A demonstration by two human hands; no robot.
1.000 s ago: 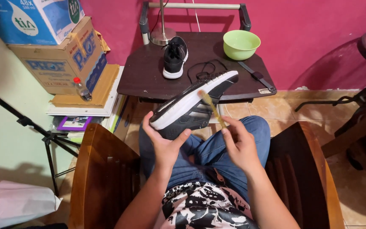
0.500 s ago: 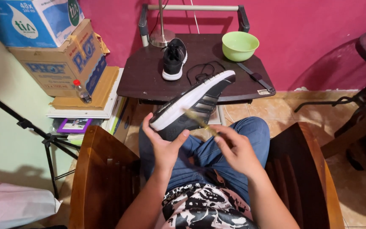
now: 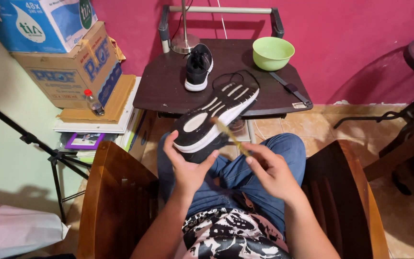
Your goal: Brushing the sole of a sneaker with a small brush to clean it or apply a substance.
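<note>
Our left hand [image 3: 188, 165] grip closed on an upturned black shoe [image 3: 216, 117], right hand [image 3: 274, 170] pinching a thin brush [image 3: 230, 135] against its sole, second shoe [image 3: 198, 67] on the worktop [image 3: 164, 86] at twelve o'clock

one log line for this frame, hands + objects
left hand: holds black shoe sole-up | right hand: holds thin brush, tip at sole | second shoe and green bowl on dark table

Wooden chair arms [image 3: 116, 192] flank both sides, dark table [image 3: 168, 91] close ahead, open floor [image 3: 360, 124] right
</note>
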